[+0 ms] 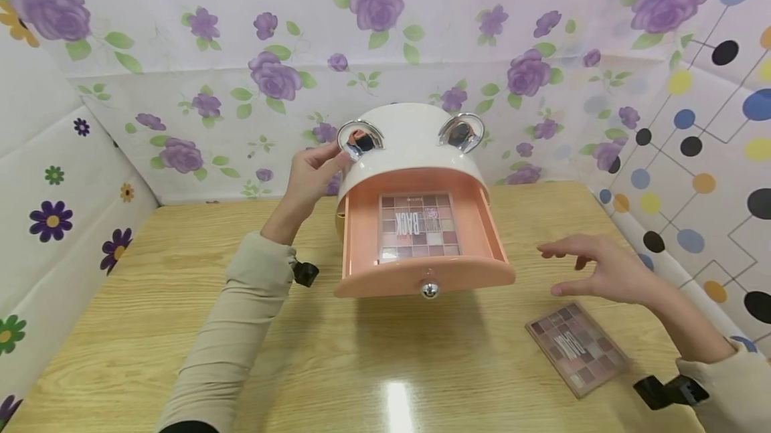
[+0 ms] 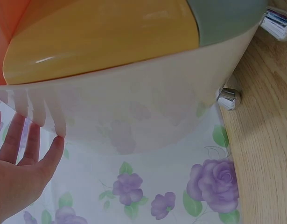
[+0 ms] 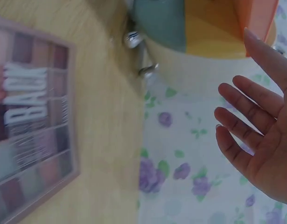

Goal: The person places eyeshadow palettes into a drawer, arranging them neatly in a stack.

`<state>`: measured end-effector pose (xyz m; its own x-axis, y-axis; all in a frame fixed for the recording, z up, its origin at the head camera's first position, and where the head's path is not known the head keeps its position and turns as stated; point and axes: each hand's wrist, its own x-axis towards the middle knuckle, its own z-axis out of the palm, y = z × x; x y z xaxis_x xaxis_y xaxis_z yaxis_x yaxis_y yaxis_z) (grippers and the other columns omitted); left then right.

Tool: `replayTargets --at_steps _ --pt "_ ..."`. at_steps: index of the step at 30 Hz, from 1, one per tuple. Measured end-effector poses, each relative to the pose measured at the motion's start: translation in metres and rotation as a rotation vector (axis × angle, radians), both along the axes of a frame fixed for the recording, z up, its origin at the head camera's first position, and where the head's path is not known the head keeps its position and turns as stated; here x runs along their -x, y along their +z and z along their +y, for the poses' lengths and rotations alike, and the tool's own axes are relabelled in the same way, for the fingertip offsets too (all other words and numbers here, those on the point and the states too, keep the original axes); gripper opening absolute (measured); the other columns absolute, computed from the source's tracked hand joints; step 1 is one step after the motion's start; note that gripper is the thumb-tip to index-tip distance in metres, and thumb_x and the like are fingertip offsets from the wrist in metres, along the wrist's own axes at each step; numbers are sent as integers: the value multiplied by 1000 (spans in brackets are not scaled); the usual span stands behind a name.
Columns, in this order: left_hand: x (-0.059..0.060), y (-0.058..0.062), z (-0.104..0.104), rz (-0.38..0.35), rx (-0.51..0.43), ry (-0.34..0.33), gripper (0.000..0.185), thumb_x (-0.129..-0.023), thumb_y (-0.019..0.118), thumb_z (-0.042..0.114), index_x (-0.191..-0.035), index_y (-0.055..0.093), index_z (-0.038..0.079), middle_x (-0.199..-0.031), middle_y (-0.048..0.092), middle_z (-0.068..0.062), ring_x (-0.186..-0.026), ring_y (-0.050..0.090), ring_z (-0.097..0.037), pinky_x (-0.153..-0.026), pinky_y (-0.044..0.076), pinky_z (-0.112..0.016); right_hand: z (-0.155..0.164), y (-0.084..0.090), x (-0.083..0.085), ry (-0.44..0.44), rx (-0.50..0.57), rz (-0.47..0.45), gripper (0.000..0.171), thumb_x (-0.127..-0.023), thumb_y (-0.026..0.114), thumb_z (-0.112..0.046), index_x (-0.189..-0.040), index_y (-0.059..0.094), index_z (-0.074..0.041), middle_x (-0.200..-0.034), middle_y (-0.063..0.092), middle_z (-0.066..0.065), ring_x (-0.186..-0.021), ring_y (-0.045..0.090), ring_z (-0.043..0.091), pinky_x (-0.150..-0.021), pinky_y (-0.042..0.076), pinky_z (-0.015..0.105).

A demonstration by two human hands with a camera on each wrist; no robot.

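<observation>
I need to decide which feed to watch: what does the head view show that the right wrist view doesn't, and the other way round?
Only the head view shows the left hand touching the organizer and a palette inside the open pink drawer. Only the right wrist view shows the organizer's green and yellow lower drawers. Both show the open right hand holding nothing and the second palette on the table.

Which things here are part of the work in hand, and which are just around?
In hand: organizer, steadied by left hand; its open drawer with a palette inside; second palette on the table, under the open right hand.

Just around: table, floral backdrop.
</observation>
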<state>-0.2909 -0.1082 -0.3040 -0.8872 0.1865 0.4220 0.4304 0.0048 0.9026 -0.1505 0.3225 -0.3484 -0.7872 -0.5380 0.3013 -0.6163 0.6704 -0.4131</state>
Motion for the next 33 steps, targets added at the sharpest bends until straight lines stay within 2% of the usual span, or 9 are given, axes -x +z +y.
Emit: replayTargets --at_steps 7,11,13,14,18,23,26,31,33 --pt "1 0 0 8 -7 -3 34 -89 57 5 -119 52 -8 -125 51 -20 -119 47 -25 -98 39 -34 27 -27 -3 -12 -75 -66 65 -66 81 -28 -124 56 -12 -116 58 1 -97 48 4 -64 46 26" --pt "2 0 1 8 -14 -6 33 -88 57 4 -119 52 -9 -124 51 -21 -119 47 -25 -98 39 -34 44 -43 -8 -18 -94 -183 75 -66 81 -31 -131 49 -12 -125 50 14 -109 41 20 -74 45 46" --pt "3 0 1 -1 -12 -6 33 -88 57 2 -119 51 -9 -125 50 -22 -120 46 -26 -99 37 -35 51 -51 -10 -9 -79 -237 80 -65 81 -31 -134 46 -12 -129 45 17 -114 34 21 -75 41 56" --pt "3 0 1 -3 -11 -6 32 -88 56 1 -119 51 -10 -125 50 -22 -121 45 -27 -100 37 -35 54 -55 -12 -8 -71 -260 82 -65 81 -31 -135 44 -12 -131 43 17 -116 30 18 -75 39 59" --pt "3 0 0 -14 -9 -2 32 -89 55 0 -119 50 -10 -126 49 -23 -122 43 -28 -101 36 -36 64 -67 -16 0 -33 -335 89 -64 81 -29 -139 38 -13 -137 36 5 -116 19 -3 -74 37 61" --pt "3 -1 -2 -12 -9 2 33 -89 57 4 -119 52 -8 -126 50 -20 -122 44 -24 -100 37 -35 73 -75 -22 -5 0 -365 97 -61 82 -27 -142 31 -12 -142 31 1 -116 13 -10 -75 32 68" --pt "2 0 -1 -1 -9 5 33 -89 57 5 -119 52 -8 -125 51 -21 -121 45 -24 -99 38 -35 79 -79 -26 0 -12 -348 100 -59 84 -27 -142 31 -10 -143 31 4 -120 15 0 -74 30 71" --pt "2 0 -1 6 -9 9 34 -88 58 5 -118 53 -8 -124 52 -21 -119 47 -25 -98 39 -34 88 -84 -34 -37 -77 -291 107 -50 86 -32 -141 34 -12 -142 35 4 -118 25 34 -74 30 71" --pt "1 0 -1 1 -5 14 34 -88 58 5 -118 53 -8 -124 52 -21 -119 47 -25 -97 40 -34 90 -86 -35 -37 -86 -294 110 -46 87 -29 -141 34 -11 -144 33 6 -117 25 44 -74 28 73"
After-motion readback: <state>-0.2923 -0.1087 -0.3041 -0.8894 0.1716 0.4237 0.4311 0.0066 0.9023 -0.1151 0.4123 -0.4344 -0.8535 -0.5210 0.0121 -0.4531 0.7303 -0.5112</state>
